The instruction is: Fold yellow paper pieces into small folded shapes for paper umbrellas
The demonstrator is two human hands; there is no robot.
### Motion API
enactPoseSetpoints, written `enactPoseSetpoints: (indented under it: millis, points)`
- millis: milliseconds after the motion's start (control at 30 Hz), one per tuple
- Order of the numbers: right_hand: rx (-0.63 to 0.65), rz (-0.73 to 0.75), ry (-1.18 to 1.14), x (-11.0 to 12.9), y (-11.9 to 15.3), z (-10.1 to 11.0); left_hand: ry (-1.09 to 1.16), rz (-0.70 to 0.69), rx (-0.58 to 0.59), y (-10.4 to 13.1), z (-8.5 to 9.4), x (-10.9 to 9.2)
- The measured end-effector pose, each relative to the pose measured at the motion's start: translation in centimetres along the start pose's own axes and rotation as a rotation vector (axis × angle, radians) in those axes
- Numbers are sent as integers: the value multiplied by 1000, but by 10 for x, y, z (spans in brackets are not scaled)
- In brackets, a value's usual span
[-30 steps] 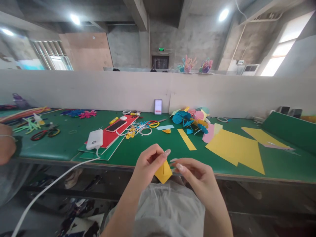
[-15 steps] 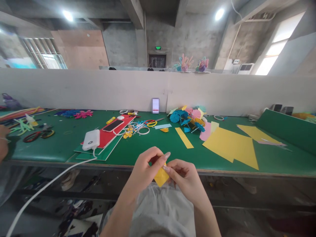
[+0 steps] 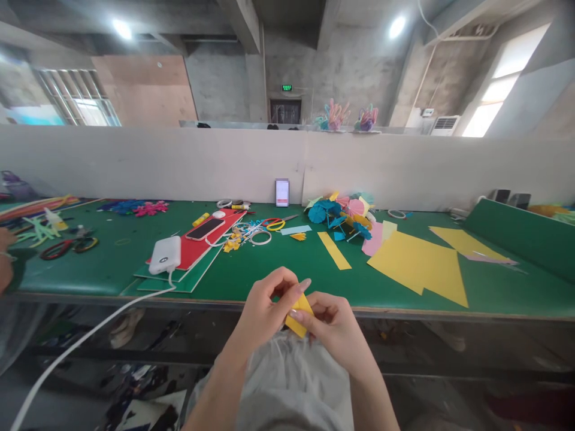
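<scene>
A small folded piece of yellow paper [image 3: 296, 327] is held between both hands, just in front of the table edge and above my lap. My left hand [image 3: 272, 308] pinches its upper left side, thumb laid along the top. From the right, my right hand [image 3: 330, 317] grips it, with the thumb pressing on its face; the other fingers are partly hidden behind. On the green table beyond lie a yellow paper strip [image 3: 334, 250], a small yellow folded piece [image 3: 298, 237] and a light blue strip [image 3: 296, 230].
Large yellow sheets [image 3: 417, 263] lie to the right, near a pile of paper umbrellas [image 3: 330, 212]. Scissors [image 3: 275, 224], a phone [image 3: 205, 228] and a white power bank [image 3: 166, 255] with a trailing cable [image 3: 94, 330] are leftward. Another person's hand [image 3: 5, 257] is at far left.
The yellow paper has turned from a pointed diamond to a slanted rectangular shape. My right thumb has shifted left and down across its face. My left hand stays nearly in place.
</scene>
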State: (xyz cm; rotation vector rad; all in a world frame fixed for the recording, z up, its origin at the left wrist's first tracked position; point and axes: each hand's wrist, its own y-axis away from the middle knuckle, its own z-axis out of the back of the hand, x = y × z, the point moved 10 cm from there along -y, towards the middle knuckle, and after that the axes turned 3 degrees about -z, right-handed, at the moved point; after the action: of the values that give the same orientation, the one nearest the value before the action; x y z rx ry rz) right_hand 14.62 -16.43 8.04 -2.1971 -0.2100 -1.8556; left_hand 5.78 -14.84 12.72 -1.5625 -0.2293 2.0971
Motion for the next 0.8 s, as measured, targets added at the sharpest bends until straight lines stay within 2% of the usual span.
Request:
enactPoseSetpoints:
  millis: [167, 400, 600, 800]
  points:
    - [57, -18, 76, -1, 4, -2, -65, -21, 77, 5, -5, -3]
    - [129, -7, 117, -1, 5, -12, 13, 7, 16, 6, -2, -4]
    - [92, -37, 56, -5, 4, -10, 148, 107, -31, 5, -2, 2]
    - [124, -67, 18, -9, 1, -17, 91, 120, 33, 1, -4, 2]
